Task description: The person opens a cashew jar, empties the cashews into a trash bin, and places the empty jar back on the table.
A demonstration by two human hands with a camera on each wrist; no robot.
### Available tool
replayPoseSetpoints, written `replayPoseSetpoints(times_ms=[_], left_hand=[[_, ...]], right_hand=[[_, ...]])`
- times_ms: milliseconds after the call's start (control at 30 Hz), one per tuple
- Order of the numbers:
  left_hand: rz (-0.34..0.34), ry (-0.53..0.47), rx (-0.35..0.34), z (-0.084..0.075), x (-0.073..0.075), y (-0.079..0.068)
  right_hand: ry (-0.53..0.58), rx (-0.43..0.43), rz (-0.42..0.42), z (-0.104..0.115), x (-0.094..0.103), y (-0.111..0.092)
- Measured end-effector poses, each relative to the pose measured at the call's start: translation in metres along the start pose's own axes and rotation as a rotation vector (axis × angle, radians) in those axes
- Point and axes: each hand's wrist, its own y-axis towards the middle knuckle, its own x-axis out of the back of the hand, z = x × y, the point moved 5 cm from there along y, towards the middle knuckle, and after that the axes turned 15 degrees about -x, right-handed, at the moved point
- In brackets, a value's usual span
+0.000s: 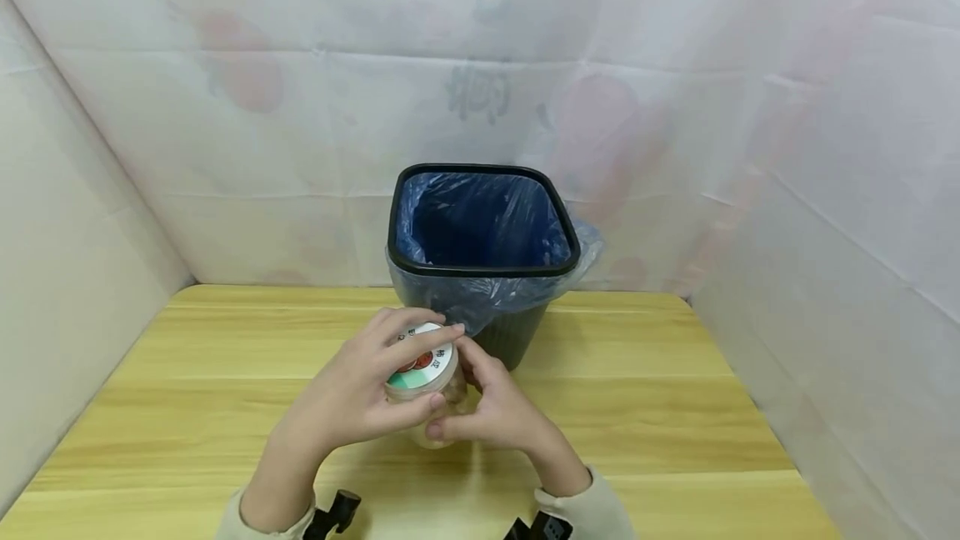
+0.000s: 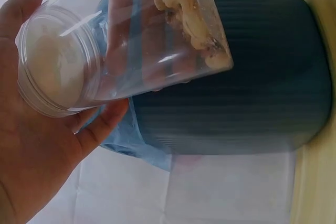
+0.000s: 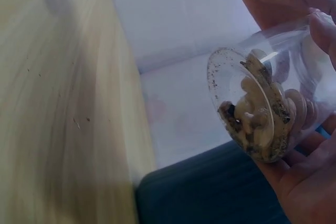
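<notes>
A clear plastic jar (image 3: 257, 108) is held between both hands, raised above the table and close in front of the bin. Its round lid (image 1: 422, 363) carries a white label with red fruit, dark characters and a green patch. My left hand (image 1: 356, 386) grips the jar at the lid, fingers over the top and thumb along the near side. Lower down, my right hand (image 1: 498, 411) holds the jar's body, thumb in front and fingers behind. Pale lumpy pieces (image 2: 184, 9) with dark bits lie at the bottom; fingers show through the clear wall.
Just beyond the hands stands a dark ribbed bin (image 1: 513, 332), lined with a translucent blue bag (image 1: 585, 252) that hangs over its black rim. The wood-grain table (image 1: 637, 407) has a few tiny dark specks. Pale printed sheets (image 1: 337, 123) enclose the back and sides.
</notes>
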Motion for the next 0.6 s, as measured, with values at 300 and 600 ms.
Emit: replayPoseSetpoints(times_ms=[300, 600], left_hand=[[-0.059, -0.027, -0.035, -0.006, -0.001, 0.010], [-0.055, -0.002, -0.069, -0.018, 0.003, 0.010]], right_hand=[[-0.060, 0.034, -0.006, 0.015, 0.012, -0.006], [-0.110, 0.050, -0.004, 0.028, 0.014, -0.014]])
